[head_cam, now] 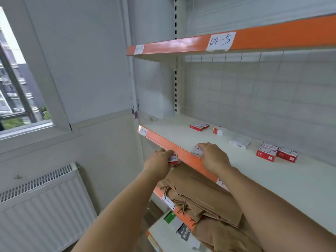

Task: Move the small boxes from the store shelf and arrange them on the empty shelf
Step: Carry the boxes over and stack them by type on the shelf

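Right hand (211, 157) holds small box (197, 151) flat, lengthwise along shelf (181, 151).

Interior corner of a pale, white-panelled room; left wall (94, 70) carries a deep-framed window (20, 84) admitting daylight, with buildings and greenery visible outside; beneath its sill, a white ribbed radiator (45, 202) is mounted against the near left wall; at right, a white shelving unit with a slotted upright (176, 70) and a gridded back panel (254, 95); orange-edged shelves bear handwritten paper labels, the upper label (220, 41) reading "04-5"; on a lower shelf, a heap of brown paper bags (205, 195) overhangs the front edge.
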{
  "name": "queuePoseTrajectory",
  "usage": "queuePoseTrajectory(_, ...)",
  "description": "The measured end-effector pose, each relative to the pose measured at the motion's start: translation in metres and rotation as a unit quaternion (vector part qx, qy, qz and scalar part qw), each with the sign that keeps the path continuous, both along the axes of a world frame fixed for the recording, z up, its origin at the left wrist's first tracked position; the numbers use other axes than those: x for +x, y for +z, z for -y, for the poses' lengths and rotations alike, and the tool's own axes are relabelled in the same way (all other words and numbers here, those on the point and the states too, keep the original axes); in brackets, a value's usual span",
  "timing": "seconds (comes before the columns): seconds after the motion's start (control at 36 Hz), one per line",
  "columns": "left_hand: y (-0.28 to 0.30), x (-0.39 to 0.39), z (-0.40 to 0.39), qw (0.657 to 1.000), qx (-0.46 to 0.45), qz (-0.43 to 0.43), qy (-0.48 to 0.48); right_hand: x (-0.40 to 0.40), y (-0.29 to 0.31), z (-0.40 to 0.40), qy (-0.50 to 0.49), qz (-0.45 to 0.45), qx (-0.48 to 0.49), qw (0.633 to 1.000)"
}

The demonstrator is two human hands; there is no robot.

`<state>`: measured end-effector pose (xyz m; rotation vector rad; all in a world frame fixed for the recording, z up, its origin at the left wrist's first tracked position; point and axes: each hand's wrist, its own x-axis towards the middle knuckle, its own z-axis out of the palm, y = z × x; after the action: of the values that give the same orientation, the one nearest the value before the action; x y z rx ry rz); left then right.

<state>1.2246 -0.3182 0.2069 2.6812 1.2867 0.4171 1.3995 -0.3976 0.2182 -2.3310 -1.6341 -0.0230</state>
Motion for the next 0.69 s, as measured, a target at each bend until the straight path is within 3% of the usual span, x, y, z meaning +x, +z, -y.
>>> queuePoseTrajectory(0.33,0.018,0.035,-0.128,0.993,-0.023,0.016,-0.112,0.01,-0.002,-0.073,-0.15,-0.017,-0.002,0.989)
queuePoseTrajectory(0.69,0.003,0.099,-0.168,0.981,-0.053,0.01,-0.186,0.053,-0.023,-0.088,-0.241,-0.033,-0.061,0.968)
